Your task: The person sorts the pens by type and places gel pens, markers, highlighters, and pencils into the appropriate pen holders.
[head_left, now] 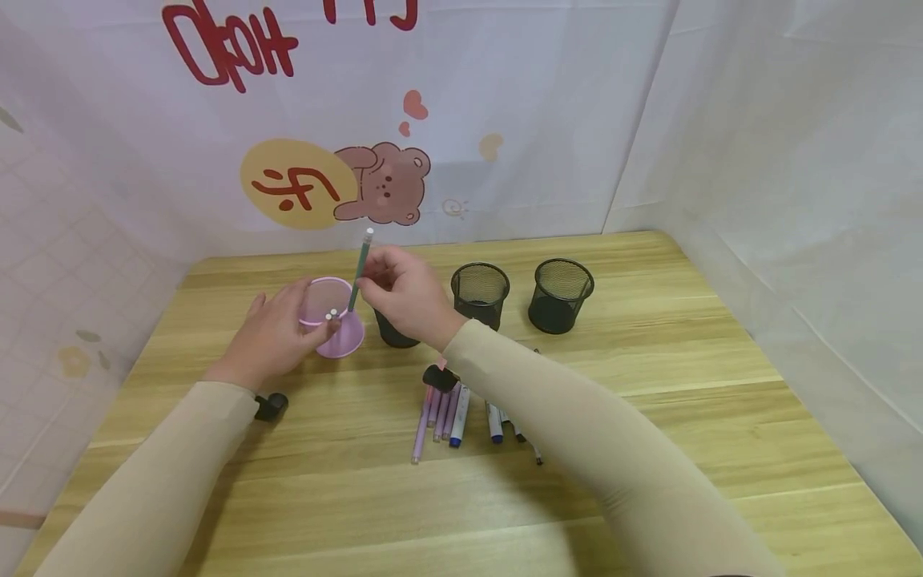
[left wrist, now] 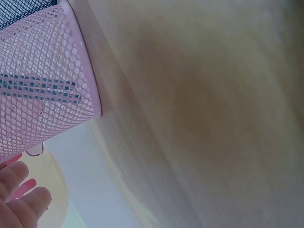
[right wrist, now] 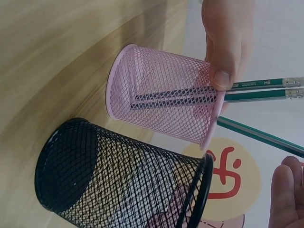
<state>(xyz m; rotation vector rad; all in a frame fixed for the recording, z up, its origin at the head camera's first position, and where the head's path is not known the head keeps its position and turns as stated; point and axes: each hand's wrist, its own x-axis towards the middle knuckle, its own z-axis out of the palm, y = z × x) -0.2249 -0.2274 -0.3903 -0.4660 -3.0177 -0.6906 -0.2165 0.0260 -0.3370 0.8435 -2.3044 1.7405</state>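
Observation:
At the table's left, my left hand grips a pink mesh pen cup by its rim, the thumb over the near edge. Two green pencils with white eraser ends stand inside that cup and lean against the thumb side. My right hand pinches another green pencil near its upper part. This pencil is tilted, and its lower end is right at the cup's rim. In the left wrist view, the pink cup fills the upper left corner, with my left fingers below it.
A black mesh cup stands close beside the pink one, partly behind my right hand. Two more black cups stand to its right. Purple pens and blue-capped markers lie in front, some under my right forearm.

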